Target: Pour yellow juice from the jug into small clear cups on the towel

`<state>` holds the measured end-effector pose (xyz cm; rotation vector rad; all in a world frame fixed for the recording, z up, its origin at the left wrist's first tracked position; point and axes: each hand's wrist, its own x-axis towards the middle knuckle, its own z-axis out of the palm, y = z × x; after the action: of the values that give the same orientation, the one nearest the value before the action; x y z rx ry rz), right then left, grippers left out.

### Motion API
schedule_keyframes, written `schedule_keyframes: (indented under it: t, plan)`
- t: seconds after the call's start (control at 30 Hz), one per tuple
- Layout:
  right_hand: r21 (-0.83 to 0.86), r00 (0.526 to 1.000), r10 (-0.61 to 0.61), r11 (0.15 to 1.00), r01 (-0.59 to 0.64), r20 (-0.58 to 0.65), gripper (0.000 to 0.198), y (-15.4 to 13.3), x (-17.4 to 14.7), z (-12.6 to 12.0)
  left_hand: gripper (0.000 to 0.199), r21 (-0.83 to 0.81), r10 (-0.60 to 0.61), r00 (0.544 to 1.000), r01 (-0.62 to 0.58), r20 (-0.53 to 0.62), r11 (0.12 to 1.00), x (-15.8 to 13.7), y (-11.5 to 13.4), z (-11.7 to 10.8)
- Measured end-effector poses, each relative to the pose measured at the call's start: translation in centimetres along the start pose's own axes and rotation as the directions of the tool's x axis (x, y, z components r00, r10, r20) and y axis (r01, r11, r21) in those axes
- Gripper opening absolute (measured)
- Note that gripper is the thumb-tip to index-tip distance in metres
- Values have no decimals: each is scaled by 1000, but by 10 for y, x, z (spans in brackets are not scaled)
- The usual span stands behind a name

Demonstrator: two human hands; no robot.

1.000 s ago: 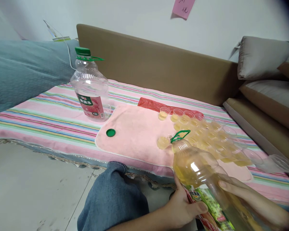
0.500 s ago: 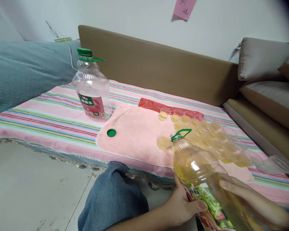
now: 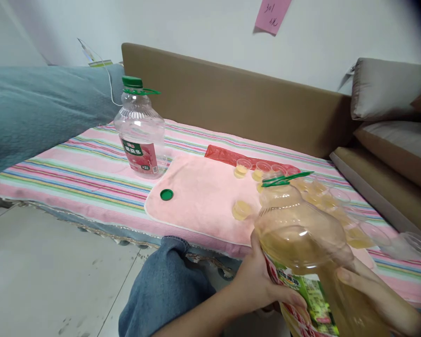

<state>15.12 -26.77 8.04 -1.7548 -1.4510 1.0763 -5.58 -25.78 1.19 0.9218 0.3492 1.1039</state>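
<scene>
Between my two hands is a large juice bottle [image 3: 301, 234] of pale yellow liquid, its open neck ringed by a green handle [image 3: 284, 179]. My left hand [image 3: 263, 281] wraps the labelled near side, thumb across the label. My right hand [image 3: 365, 285] grips the far side, partly seen through the plastic. Just left of the bottle, one plastic cup [image 3: 242, 210] with yellow liquid stands on the pink cloth [image 3: 196, 196]. Behind the bottle are several more filled cups [image 3: 359, 238], partly hidden. A green cap [image 3: 166, 194] lies on the cloth's left part.
An empty bottle [image 3: 140, 135] with a green cap stands at the left on the striped cover [image 3: 73, 164]. A red plastic bag [image 3: 224, 154] lies behind the cups. Stacked clear cups [image 3: 416, 244] lie at the right, near the cushions [image 3: 389, 89]. A brown backboard [image 3: 231, 93] closes the rear.
The bottle has tipped back more upright; its neck has risen away from the single cup, and the liquid has sunk from the neck. Both hands keep their grip. The view has shifted slightly.
</scene>
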Motion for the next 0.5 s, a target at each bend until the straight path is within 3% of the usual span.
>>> schedule_keyframes:
  t: [0.13, 0.27, 0.37, 0.5]
  plan:
    - [204, 999, -17, 979, 25, -43, 79, 8, -2, 8, 136, 206, 26, 997, -9, -76, 978, -1, 30, -4]
    - [329, 990, -63, 939, 102, -125, 93, 11, 0, 32, 137, 254, -8, 996, 29, -85, 967, -2, 67, -10]
    - [426, 986, -110, 892, 153, -124, 97, -4, 4, 61, 135, 229, -27, 996, 46, -84, 972, -3, 94, -19]
    - [575, 968, -217, 779, 250, -127, 94, -40, 18, 104, 117, 285, 1, 975, 64, -222, 956, -5, 125, -42]
